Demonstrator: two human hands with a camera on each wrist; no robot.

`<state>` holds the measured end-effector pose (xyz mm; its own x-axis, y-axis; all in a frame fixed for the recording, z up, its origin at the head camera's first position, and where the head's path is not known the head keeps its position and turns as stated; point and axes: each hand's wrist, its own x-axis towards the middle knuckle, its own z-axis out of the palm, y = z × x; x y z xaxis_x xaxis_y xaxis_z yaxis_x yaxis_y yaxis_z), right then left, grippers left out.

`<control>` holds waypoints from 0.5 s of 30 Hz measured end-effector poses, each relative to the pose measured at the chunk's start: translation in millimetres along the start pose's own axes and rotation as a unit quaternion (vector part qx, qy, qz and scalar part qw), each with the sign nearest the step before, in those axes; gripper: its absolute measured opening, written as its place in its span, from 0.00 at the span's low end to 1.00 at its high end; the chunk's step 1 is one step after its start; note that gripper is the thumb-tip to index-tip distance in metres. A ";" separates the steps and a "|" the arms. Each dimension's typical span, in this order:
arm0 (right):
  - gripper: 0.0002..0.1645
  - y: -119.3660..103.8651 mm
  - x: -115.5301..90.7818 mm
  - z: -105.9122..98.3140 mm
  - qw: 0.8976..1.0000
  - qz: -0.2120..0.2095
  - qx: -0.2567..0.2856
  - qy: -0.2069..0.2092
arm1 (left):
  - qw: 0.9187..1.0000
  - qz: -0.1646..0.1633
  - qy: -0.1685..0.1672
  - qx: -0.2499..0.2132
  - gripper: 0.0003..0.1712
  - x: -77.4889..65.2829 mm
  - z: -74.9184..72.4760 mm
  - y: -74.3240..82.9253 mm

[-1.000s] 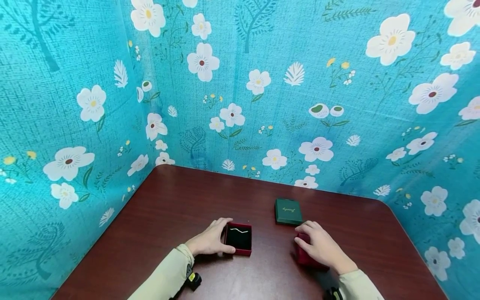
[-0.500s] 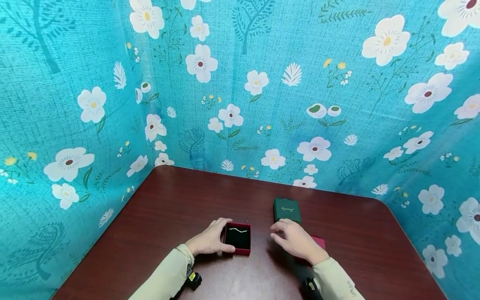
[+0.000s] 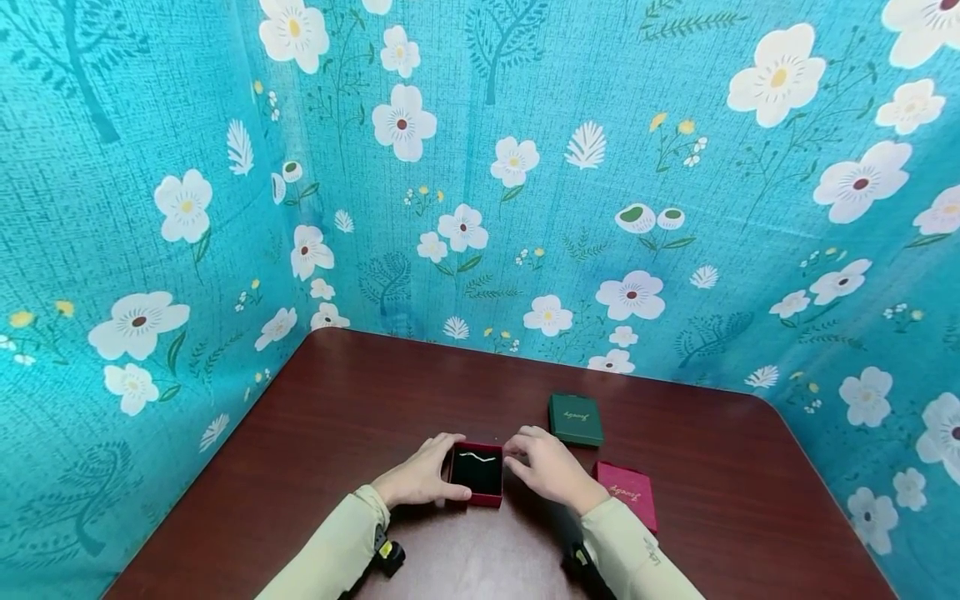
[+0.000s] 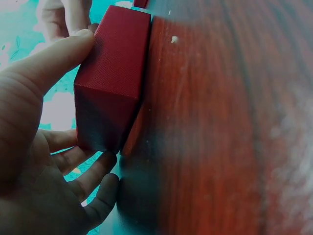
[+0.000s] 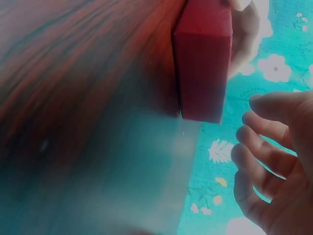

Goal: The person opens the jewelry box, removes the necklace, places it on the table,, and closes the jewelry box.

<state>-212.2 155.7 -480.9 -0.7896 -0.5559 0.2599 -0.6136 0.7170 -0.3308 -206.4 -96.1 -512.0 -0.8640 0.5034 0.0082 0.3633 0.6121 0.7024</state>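
A small red jewellery box sits on the table without its lid, a black pad inside. Across the pad lies a thin, shiny, wavy piece of jewellery. My left hand grips the box from the left, thumb on the near wall and fingers round the far side; the left wrist view shows the thumb on the red wall. My right hand is beside the box's right edge, fingers loosely bent. In the right wrist view, a gap shows between its fingertips and the box.
A red box lid with gold lettering lies right of my right hand, partly behind the sleeve. Farther back is a green jewellery box with similar lettering. Floral blue cloth hangs behind and beside the brown table.
My right hand has let go of the red lid and moved left to the open box's right side. The lid stays on the table. My left hand keeps its hold.
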 end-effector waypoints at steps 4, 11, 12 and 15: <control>0.08 -1.3 8.9 6.6 1.000 -0.013 0.001 0.013 | 1.000 0.003 0.000 0.004 0.52 0.7 -1.3 0.8; 0.07 -7.4 16.4 16.1 0.998 -0.040 -0.039 0.014 | 1.000 0.010 0.004 0.012 0.51 0.9 0.4 -1.0; 0.07 -8.1 16.9 17.6 0.998 -0.043 -0.051 0.015 | 1.000 0.013 0.007 0.013 0.51 0.8 0.5 -1.0; 0.06 -10.8 17.3 20.7 0.994 -0.046 -0.095 0.013 | 1.000 0.019 0.009 0.015 0.51 0.5 0.5 -0.7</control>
<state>-219.3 129.6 -491.6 -0.7278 -0.6144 0.3046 -0.6705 0.7307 -0.1282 -207.0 -96.0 -512.8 -0.8554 0.5157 0.0477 0.4064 0.6113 0.6791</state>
